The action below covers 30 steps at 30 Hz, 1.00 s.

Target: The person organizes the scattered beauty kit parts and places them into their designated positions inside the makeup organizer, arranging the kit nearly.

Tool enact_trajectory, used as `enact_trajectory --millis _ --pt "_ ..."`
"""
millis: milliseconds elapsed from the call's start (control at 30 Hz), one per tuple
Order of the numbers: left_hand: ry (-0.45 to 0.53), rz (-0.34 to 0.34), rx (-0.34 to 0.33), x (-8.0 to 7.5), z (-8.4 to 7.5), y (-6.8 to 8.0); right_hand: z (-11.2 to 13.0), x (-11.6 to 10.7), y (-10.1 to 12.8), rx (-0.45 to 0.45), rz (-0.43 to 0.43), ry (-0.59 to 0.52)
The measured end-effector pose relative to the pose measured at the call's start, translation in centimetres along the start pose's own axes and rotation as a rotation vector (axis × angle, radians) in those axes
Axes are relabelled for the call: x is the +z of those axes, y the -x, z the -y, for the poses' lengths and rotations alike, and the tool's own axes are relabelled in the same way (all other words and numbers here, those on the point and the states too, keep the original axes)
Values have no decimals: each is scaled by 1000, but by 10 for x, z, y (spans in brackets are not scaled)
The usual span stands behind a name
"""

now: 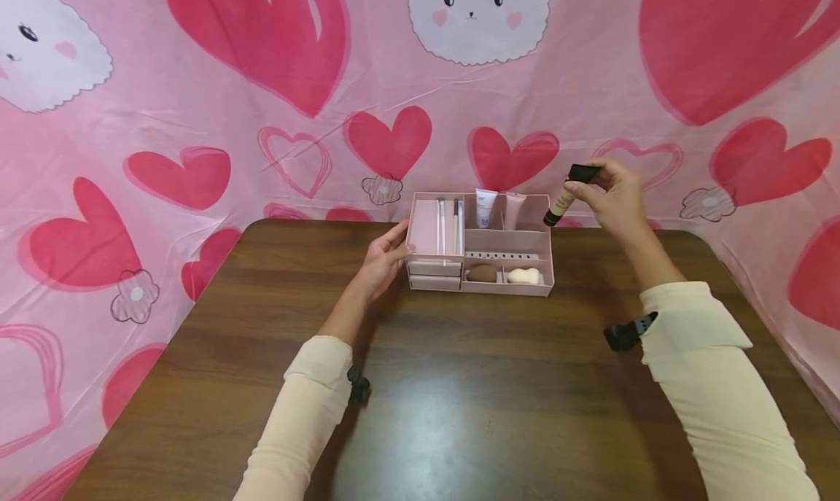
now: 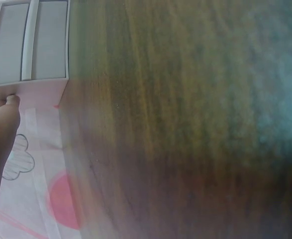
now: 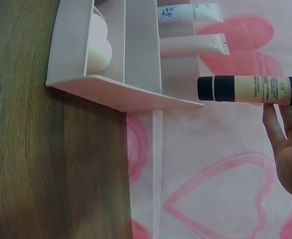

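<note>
A pink compartmented organizer [image 1: 505, 241] stands at the far middle of the brown table [image 1: 459, 384]. It holds brushes [image 1: 449, 224], two upright tubes [image 1: 487, 207], a brown sponge [image 1: 482, 273] and a white sponge [image 1: 524, 276]. My left hand [image 1: 397, 242] rests with fairly straight fingers against the organizer's left wall; its fingertips [image 2: 10, 101] touch that wall beside the two drawers [image 2: 31, 45]. My right hand [image 1: 584, 184] pinches a beige tube with black ends [image 1: 564, 198], tilted in the air just right of the organizer. The tube [image 3: 245, 88] hangs past the organizer's corner [image 3: 136, 97], apart from it.
A pink heart-and-bunny cloth [image 1: 197, 122] hangs behind and around the table. The organizer sits near the table's far edge. Bare brown tabletop lies between my arms and toward me.
</note>
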<state>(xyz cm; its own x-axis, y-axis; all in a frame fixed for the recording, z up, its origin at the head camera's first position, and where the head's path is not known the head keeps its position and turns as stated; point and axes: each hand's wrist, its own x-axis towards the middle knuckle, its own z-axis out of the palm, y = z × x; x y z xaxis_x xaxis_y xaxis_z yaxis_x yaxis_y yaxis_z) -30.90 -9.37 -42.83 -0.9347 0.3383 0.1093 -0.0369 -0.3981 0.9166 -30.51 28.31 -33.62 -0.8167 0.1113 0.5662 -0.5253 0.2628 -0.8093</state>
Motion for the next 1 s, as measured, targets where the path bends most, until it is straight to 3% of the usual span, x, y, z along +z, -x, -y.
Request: enact_trajectory --millis 200,533,1000 --pt "8 -5 -10 -1 2 -1 -10 10 -9 33 12 -85" --pt "-10 -4 -3 -1 0 -2 -26 24 -16 68 66 129" --pt "-23 -5 -4 -3 0 -1 -45 28 -7 160 138 206"
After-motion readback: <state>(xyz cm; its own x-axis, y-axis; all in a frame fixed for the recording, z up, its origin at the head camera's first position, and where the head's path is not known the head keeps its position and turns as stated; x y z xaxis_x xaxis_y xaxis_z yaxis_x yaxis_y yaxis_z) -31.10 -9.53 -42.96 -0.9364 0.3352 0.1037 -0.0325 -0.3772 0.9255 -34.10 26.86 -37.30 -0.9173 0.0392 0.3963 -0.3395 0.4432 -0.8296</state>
